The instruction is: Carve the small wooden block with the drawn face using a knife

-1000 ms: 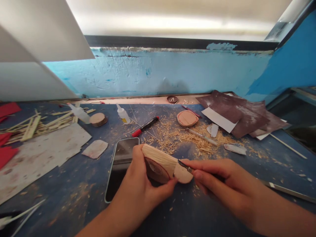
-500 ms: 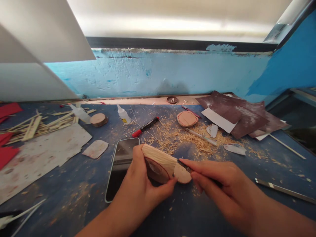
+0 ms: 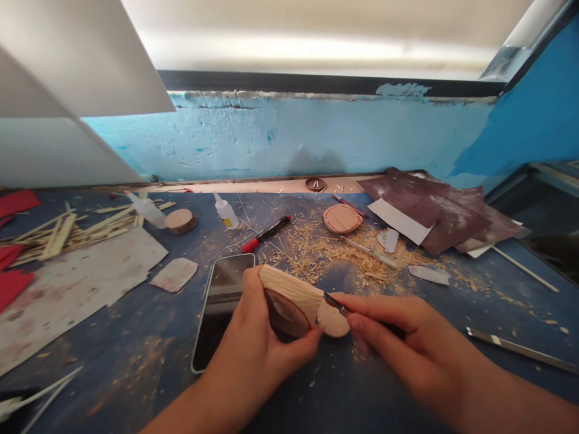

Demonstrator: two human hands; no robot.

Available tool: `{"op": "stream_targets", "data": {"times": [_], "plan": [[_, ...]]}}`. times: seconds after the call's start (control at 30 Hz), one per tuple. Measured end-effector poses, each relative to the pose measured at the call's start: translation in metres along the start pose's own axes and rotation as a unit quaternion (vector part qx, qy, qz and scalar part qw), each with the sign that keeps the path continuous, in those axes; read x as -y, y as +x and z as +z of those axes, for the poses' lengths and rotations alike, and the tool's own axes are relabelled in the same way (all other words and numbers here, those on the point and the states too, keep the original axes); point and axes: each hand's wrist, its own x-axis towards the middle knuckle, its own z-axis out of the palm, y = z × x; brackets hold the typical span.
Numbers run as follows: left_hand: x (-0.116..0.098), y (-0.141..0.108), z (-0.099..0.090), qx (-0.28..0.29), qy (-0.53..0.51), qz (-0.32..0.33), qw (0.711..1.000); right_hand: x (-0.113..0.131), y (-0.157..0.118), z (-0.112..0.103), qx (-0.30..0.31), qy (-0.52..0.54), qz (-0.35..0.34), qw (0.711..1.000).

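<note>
My left hand [image 3: 266, 337] grips a pale wooden piece [image 3: 292, 286] on edge, its darker side marked with a red curved outline. Thumb and fingers pinch it at its lower edge and left end. In my right hand [image 3: 398, 331] is a thin dark-handled carving tool [image 3: 335, 303], whose tip touches the right end of the wood. A round pale wood disc [image 3: 333, 319] lies just under that end. Farther back, a wood slice with a red outline [image 3: 342, 218] rests among wood shavings [image 3: 362, 259].
A phone [image 3: 221, 301] lies left of the wood. Behind are a red-black marker [image 3: 266, 233], a glue bottle [image 3: 226, 212] and a small log slice [image 3: 181, 221]. Sandpaper sheets [image 3: 434, 208] are at back right, a metal blade [image 3: 520, 349] at right, wood sticks [image 3: 58, 235] at left.
</note>
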Motion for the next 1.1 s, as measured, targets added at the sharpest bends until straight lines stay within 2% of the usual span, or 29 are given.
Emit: {"op": "stream_targets", "data": {"times": [0.07, 0.1, 0.17, 0.23, 0.3, 0.33, 0.4, 0.5, 0.57, 0.67, 0.73, 0.8, 0.9, 0.93, 1.1], "plan": [[0.000, 0.000, 0.000, 0.002, 0.001, 0.000, 1.000, 0.002, 0.000, -0.004, 0.001, -0.060, -0.052, 0.997], [0.000, 0.001, 0.000, 0.004, 0.001, -0.001, 1.000, 0.003, 0.000, -0.005, 0.001, -0.065, -0.056, 0.996], [-0.002, 0.001, 0.000, 0.007, 0.000, -0.005, 1.000, 0.006, 0.000, -0.005, 0.006, -0.020, -0.014, 1.000], [-0.003, 0.001, 0.000, 0.011, -0.005, -0.008, 1.000, 0.008, 0.000, -0.004, 0.021, 0.052, 0.064, 0.996], [-0.003, 0.001, 0.000, 0.015, -0.008, -0.010, 1.000, 0.010, 0.001, -0.004, 0.025, 0.072, 0.087, 0.993], [-0.002, 0.001, 0.000, 0.018, -0.008, -0.011, 1.000, 0.010, 0.001, -0.005, 0.024, 0.050, 0.069, 0.996], [-0.002, 0.001, 0.000, 0.018, -0.008, -0.012, 1.000, 0.010, 0.002, -0.006, 0.016, -0.031, -0.010, 0.999], [-0.002, 0.000, 0.000, 0.013, -0.004, -0.008, 1.000, 0.009, 0.002, -0.008, 0.011, -0.114, -0.089, 0.989], [-0.002, 0.000, -0.001, 0.009, 0.005, -0.007, 1.000, 0.007, 0.002, -0.008, 0.009, -0.081, -0.063, 0.995], [-0.003, 0.001, -0.001, 0.014, 0.009, -0.012, 1.000, 0.007, 0.003, -0.006, 0.033, 0.032, 0.053, 0.998], [-0.002, 0.001, 0.000, 0.017, 0.005, -0.015, 1.000, 0.007, 0.004, -0.006, 0.045, 0.066, 0.089, 0.993], [-0.001, 0.002, 0.001, 0.015, -0.003, -0.017, 1.000, 0.007, 0.005, -0.009, 0.040, 0.025, 0.045, 0.998], [0.000, 0.002, 0.002, 0.017, -0.011, -0.016, 1.000, 0.008, 0.005, -0.015, 0.026, -0.094, -0.068, 0.993], [0.000, 0.001, 0.002, 0.016, -0.009, -0.014, 1.000, 0.009, 0.004, -0.017, 0.025, -0.110, -0.078, 0.991], [-0.001, -0.001, 0.001, 0.006, 0.021, 0.001, 1.000, 0.015, 0.001, -0.026, 0.048, -0.036, 0.029, 0.998]]}}
